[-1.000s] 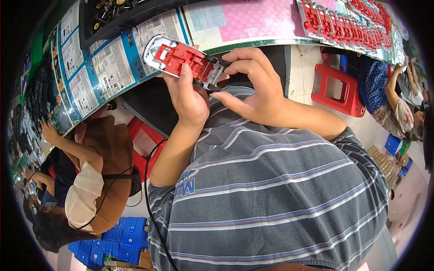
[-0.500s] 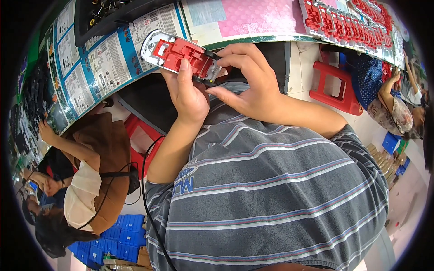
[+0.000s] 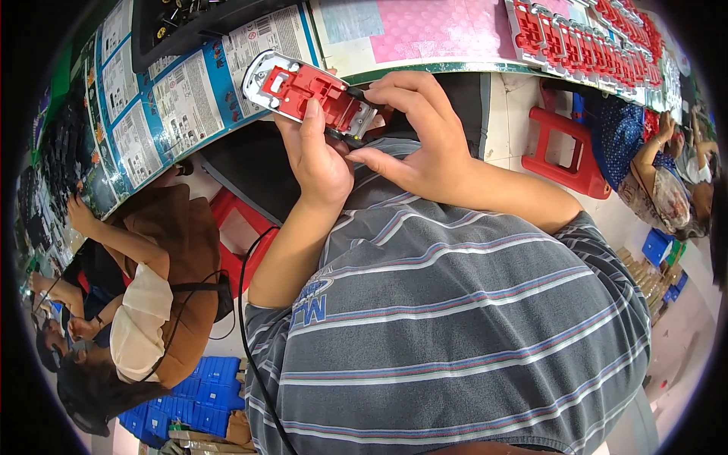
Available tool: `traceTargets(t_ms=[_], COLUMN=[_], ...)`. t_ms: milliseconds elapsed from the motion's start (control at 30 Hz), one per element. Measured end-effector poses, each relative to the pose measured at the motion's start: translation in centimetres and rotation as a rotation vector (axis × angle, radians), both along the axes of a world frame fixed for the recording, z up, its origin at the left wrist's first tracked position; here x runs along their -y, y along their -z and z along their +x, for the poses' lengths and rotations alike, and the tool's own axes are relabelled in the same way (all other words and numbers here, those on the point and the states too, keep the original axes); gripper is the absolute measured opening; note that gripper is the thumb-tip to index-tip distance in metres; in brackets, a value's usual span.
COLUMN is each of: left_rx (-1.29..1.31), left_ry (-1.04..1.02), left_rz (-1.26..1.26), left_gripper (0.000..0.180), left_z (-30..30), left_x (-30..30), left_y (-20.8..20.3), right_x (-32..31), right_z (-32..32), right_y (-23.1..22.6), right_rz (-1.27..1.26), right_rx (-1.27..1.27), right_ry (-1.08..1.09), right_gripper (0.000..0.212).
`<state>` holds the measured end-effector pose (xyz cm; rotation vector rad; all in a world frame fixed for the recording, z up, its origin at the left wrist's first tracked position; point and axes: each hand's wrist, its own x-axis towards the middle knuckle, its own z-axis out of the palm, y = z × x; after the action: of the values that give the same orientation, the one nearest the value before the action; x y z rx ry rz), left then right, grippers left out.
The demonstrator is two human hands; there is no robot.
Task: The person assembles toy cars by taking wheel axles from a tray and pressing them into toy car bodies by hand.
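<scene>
Over the table's front edge, a toy car body [image 3: 303, 89] with a white rim and a red inside is held tilted, its hollow side up. My left hand [image 3: 322, 163] grips it from below, thumb pressed on the red inside. Black wheels [image 3: 347, 139] sit at its right end, one on each side. My right hand [image 3: 421, 125] pinches that end, with fingers at the upper wheel and thumb by the lower one. The fingers partly cover the upper wheel; whether an axle joins the two cannot be seen.
A black tray [image 3: 205, 26] with small metal parts stands on the table, over printed card sheets [image 3: 186, 95]. Rows of similar red-and-white car bodies [image 3: 565, 45] lie at the far right beyond a pink sheet [image 3: 447, 30]. Co-workers sit on both sides; a red stool [image 3: 565, 152] stands right.
The toy car and both hands have shifted very slightly to the right in the picture. My grip looks the same. The left co-worker's arm has moved a little.
</scene>
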<state>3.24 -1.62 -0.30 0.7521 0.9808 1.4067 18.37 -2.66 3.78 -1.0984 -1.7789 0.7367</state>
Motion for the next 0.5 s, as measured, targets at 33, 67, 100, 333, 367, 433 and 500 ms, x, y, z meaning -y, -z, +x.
traceTargets(t_ms=[33,67,100,333,367,433,500], left_rx=[-0.011,-0.011,-0.001,0.038,0.037,0.024,0.035], left_ry=[0.001,0.002,0.006,0.017,0.014,0.010,0.010], left_rz=[-0.001,0.000,-0.003,-0.009,-0.004,-0.005,0.000], left_gripper=[0.044,0.044,0.045,0.048,0.048,0.047,0.046], left_z=[-0.02,-0.03,-0.05,0.10,0.08,0.13,0.13], left_x=[0.03,0.02,0.09,0.29,0.21,0.32,0.24], left_y=[0.03,0.04,0.01,0.30,0.29,0.38,0.18], right_x=[0.04,0.09,0.21,0.54,0.47,0.62,0.73], right_z=[0.02,0.06,0.10,0.31,0.32,0.31,0.24], right_y=[0.00,0.00,-0.02,0.07,-0.01,-0.08,-0.22], right_rz=[0.000,-0.021,-0.043,-0.073,-0.065,-0.060,-0.093], right_rx=[0.000,0.003,0.006,0.012,0.026,0.040,0.038], right_ry=[0.001,-0.001,-0.003,-0.019,-0.015,-0.011,0.001], right_gripper=[0.062,0.063,0.065,0.071,0.071,0.071,0.071])
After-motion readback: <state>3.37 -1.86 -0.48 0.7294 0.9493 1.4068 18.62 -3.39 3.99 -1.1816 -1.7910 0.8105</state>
